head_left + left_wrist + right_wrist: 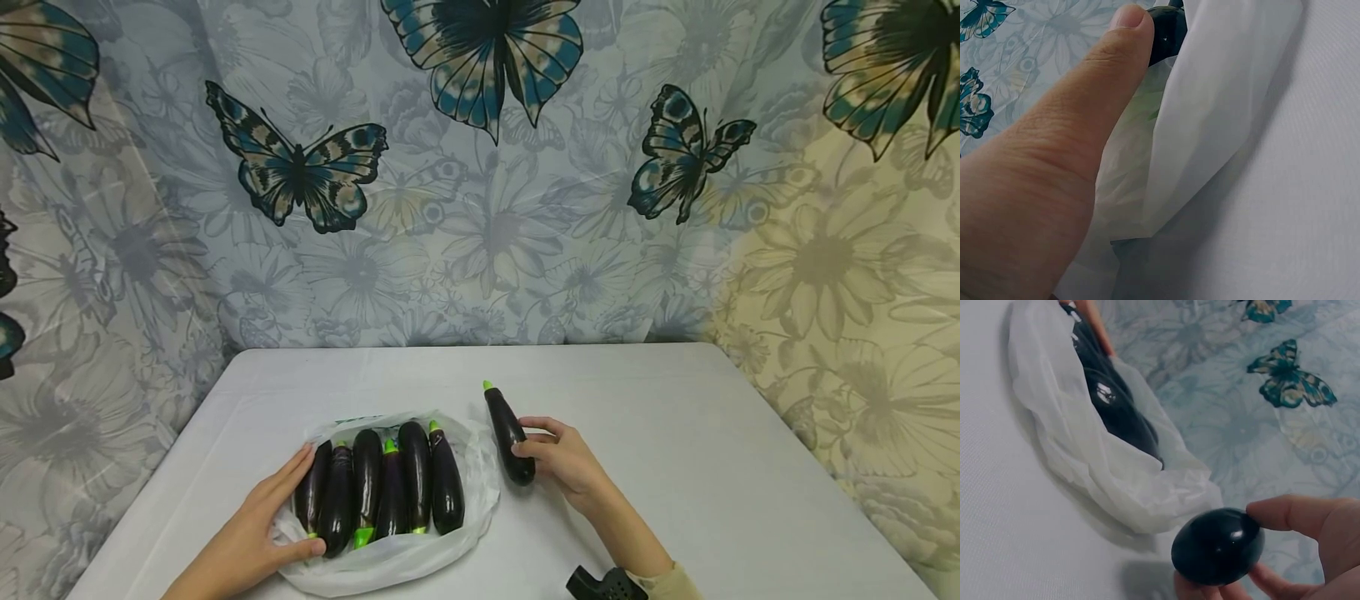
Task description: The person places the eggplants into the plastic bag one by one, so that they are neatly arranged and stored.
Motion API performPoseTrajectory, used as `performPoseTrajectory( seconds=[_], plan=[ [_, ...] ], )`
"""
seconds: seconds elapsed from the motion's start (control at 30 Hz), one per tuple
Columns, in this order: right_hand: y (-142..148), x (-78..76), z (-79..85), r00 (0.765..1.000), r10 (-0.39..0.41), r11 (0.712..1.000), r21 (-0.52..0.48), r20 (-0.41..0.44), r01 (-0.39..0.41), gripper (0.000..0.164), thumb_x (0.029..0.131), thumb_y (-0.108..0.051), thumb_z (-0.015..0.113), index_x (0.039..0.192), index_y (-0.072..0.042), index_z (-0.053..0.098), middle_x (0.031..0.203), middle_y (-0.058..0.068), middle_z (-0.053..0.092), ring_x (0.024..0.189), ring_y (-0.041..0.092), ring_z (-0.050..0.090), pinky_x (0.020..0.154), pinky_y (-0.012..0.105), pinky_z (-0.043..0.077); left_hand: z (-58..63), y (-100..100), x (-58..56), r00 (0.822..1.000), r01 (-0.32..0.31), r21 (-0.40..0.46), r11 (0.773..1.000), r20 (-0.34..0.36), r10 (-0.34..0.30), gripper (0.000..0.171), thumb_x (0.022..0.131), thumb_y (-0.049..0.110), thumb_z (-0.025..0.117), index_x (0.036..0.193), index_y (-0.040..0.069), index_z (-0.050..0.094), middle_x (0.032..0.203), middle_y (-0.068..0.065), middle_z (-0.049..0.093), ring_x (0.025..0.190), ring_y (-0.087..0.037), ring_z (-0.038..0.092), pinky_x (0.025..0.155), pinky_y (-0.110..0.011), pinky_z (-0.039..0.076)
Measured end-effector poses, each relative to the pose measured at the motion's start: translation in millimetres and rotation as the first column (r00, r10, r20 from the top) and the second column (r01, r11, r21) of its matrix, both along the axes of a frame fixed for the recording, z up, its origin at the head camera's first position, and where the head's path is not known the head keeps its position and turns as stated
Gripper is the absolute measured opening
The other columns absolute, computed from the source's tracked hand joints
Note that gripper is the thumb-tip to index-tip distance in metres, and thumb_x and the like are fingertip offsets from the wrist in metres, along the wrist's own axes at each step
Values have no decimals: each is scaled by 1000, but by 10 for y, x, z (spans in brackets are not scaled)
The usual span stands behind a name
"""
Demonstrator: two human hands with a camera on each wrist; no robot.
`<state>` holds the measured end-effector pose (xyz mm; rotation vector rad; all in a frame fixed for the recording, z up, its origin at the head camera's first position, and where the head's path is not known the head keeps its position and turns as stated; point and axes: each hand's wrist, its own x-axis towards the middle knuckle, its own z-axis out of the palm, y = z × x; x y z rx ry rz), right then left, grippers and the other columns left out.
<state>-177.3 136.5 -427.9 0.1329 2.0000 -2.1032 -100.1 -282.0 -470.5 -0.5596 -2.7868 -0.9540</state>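
A white plastic bag (480, 533) lies spread open on the table with several dark eggplants (367, 479) side by side in it, some showing green stem ends. My left hand (258, 525) rests at the bag's left side, fingers extended along the outermost eggplant and thumb touching the lower end of one. In the left wrist view the thumb (1079, 131) lies over the bag's edge. To the right of the bag, my right hand (566, 458) grips a single eggplant (506, 433) near its thick end, green tip pointing away. The right wrist view shows that eggplant's rounded bottom (1216, 547) between thumb and fingers.
A white-covered table (675, 417) bears everything. Behind it and at both sides hangs a floral cloth backdrop (495, 250) printed with butterflies. A black wrist device (606, 583) shows by the right sleeve at the bottom edge.
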Motion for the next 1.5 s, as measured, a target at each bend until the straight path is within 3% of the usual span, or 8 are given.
performPoseTrajectory(
  seconds=[0.17, 0.3, 0.5, 0.7, 0.83, 1.07, 1.33, 1.5],
  plan=[
    [-9, 11, 9, 1000, -1, 1000, -29, 14, 2, 58, 78, 3, 73, 133, 5, 53, 115, 21, 60, 93, 27, 64, 75, 41, 57, -12, -6, -4, 1000, 1, 0, 1000, -1, -1, 107, 73, 44, 85, 158, 17, 25, 162, -6, 19, 136, -45, 26, 93, -71, 32],
    [0, 0, 17, 999, -51, 998, -27, -4, 51, 54, 77, 3, 73, 129, 4, 57, 113, 18, 61, 92, 26, 63, 73, 38, 57, -16, -8, -4, 1000, 1, 1, 1000, -2, -1, 107, 73, 45, 85, 158, 18, 25, 162, -6, 20, 137, -45, 26, 93, -72, 32],
    [54, -31, 86, 981, -173, 984, -62, -81, 169, 47, 77, 6, 72, 123, 2, 62, 117, 17, 61, 98, 26, 61, 77, 33, 54, -15, -3, 0, 1000, -8, 1, 1000, -1, 8, 107, 73, 46, 85, 158, 18, 26, 161, -6, 21, 136, -44, 26, 93, -71, 32],
    [126, -39, 176, 959, -226, 974, -70, -172, 217, 48, 78, 7, 73, 125, 2, 60, 121, 18, 60, 101, 25, 61, 79, 29, 54, -17, -3, 5, 1000, -10, -6, 1000, 6, 10, 106, 74, 46, 84, 158, 17, 26, 162, -7, 20, 136, -43, 26, 93, -71, 33],
    [172, -34, 215, 943, -249, 968, -39, -222, 247, 47, 78, 6, 75, 123, 2, 61, 118, 18, 59, 99, 24, 62, 77, 28, 54, -18, -5, 13, 1000, -15, -13, 1000, 10, 15, 106, 74, 47, 84, 158, 17, 25, 162, -5, 20, 136, -42, 27, 92, -71, 33],
    [193, -41, 226, 938, -250, 967, -5, -240, 256, 49, 78, 5, 77, 125, 1, 61, 120, 17, 59, 100, 22, 60, 79, 26, 53, -27, 0, 18, 1000, -17, -25, 1000, 2, 17, 107, 74, 47, 83, 158, 17, 24, 162, -5, 19, 135, -44, 28, 91, -72, 34],
    [207, -31, 230, 913, -269, 963, -90, -306, 254, 50, 78, 7, 77, 124, 2, 58, 121, 18, 59, 104, 23, 60, 88, 26, 51, -42, -19, -5, 1000, -18, -21, 1000, 5, 19, 107, 74, 47, 84, 158, 17, 25, 162, -5, 19, 136, -42, 27, 92, -71, 34],
    [221, -37, 260, 883, -327, 943, -182, -336, 279, 56, 78, 7, 79, 127, -1, 53, 121, 17, 60, 105, 22, 60, 89, 27, 51, -36, -9, -6, 1000, -14, -14, 1000, 6, 14, 106, 75, 47, 83, 158, 18, 24, 162, -5, 19, 136, -42, 27, 93, -71, 33]
  ],
)
